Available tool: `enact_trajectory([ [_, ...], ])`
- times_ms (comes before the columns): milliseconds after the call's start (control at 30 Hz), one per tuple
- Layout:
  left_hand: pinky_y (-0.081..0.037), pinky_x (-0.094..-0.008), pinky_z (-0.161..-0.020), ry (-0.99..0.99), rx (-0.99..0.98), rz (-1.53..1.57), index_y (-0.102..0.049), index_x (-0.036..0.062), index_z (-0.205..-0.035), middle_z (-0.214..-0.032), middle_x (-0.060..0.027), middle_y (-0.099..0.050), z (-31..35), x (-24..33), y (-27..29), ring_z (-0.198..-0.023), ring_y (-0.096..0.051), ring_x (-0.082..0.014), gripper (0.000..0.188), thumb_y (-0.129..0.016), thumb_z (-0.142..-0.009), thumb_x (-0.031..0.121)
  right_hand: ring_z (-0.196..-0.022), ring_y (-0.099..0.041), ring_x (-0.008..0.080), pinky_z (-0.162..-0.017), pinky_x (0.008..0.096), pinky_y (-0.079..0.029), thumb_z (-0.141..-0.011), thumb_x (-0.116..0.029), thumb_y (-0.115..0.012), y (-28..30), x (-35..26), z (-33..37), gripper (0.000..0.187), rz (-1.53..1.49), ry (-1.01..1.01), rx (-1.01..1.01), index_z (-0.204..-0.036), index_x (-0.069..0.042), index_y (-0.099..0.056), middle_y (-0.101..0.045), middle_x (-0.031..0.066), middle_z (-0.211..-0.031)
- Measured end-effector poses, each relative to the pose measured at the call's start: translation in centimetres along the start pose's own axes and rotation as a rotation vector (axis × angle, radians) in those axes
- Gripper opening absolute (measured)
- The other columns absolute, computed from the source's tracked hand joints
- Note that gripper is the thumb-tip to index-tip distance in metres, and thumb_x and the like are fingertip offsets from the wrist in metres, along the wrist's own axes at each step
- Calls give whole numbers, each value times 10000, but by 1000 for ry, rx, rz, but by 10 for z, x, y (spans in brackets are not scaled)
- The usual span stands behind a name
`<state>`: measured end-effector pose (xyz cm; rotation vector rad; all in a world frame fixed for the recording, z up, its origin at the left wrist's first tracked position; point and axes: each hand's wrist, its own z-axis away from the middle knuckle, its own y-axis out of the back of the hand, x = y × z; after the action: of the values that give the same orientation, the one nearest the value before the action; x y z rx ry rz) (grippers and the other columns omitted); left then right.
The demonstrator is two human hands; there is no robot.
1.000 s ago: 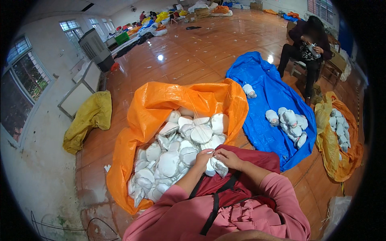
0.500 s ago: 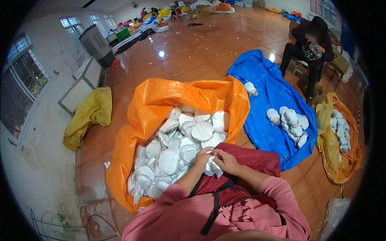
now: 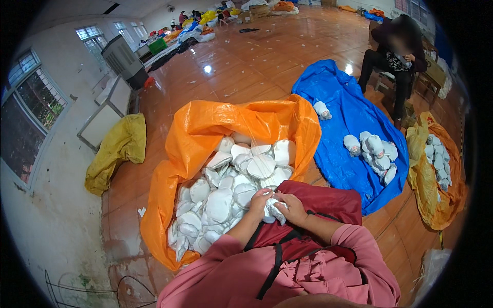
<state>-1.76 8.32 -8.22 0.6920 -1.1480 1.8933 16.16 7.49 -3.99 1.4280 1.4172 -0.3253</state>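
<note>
Both my hands meet over my lap, working on a small white padded fabric piece [image 3: 273,209]. My left hand [image 3: 259,200] pinches its upper left side. The fingers of my right hand [image 3: 292,209] are closed on its right side. Part of the piece hangs below my fingers over the dark red apron [image 3: 328,203]. Just left of my hands lies an open orange sack [image 3: 192,128], its rim folded back. It is filled with many rounded, flat white padded pieces [image 3: 219,204].
A blue sheet [image 3: 339,120] on the right bears several bundled white pieces [image 3: 377,151]. Farther right is a yellow-orange sack [image 3: 422,169] with more bundles. Another person [image 3: 398,56] sits beyond the blue sheet. A yellow sack [image 3: 120,149] lies by the left wall.
My right hand has shifted slightly on the white fabric piece, which shows a little rounder below my fingers. The whole view has tilted slightly.
</note>
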Motion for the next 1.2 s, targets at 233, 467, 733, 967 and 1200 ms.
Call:
enact_trajectory([
  [233, -544, -339, -749, -35, 97, -44, -590, -7, -1084, -984, -136, -655, -7, -2, -5, -847, -653, -227, 277, -569, -811, -51, -714, -528, 146, -663, 314, -459, -927, -322, -629, 9, 13, -21, 348, -273, -294, -254, -1183, -103, -544, -541, 58, -783],
  [467, -556, -371, -766, -7, 134, -100, -523, -28, -1187, -1009, -164, -635, -22, -12, -2, -894, -659, -270, 350, -611, -848, -18, -797, -601, 239, -711, 365, -479, -938, -330, -584, 1, 18, -8, 332, -237, -304, -122, -1169, -93, -559, -612, 138, -881],
  [733, -515, -316, -772, 90, -20, -229, -607, -16, -1042, -930, -101, -668, -8, 11, -18, -817, -645, -199, 237, -687, -834, 65, -810, -493, 75, -714, 234, -420, -864, -77, -713, 23, 10, 26, 448, -851, -467, -186, -1232, -50, -459, -500, -16, -854],
  [967, -482, -273, -726, 113, -139, -395, -639, 6, -986, -880, -52, -660, -12, 20, -27, -790, -610, -148, 160, -683, -869, 107, -833, -481, 86, -734, 245, -427, -716, 25, -798, 25, 3, 26, 522, -631, -554, -165, -1133, -68, -499, -483, -24, -864],
  [1200, -505, -295, -824, 263, -323, -444, -592, 10, -1171, -1030, -78, -652, 12, 52, -29, -928, -630, -176, 338, -697, -873, 131, -808, -477, 89, -732, 247, -428, -665, 79, -790, 20, 5, 28, 424, -599, -602, -188, -991, -63, -560, -477, -30, -831],
])
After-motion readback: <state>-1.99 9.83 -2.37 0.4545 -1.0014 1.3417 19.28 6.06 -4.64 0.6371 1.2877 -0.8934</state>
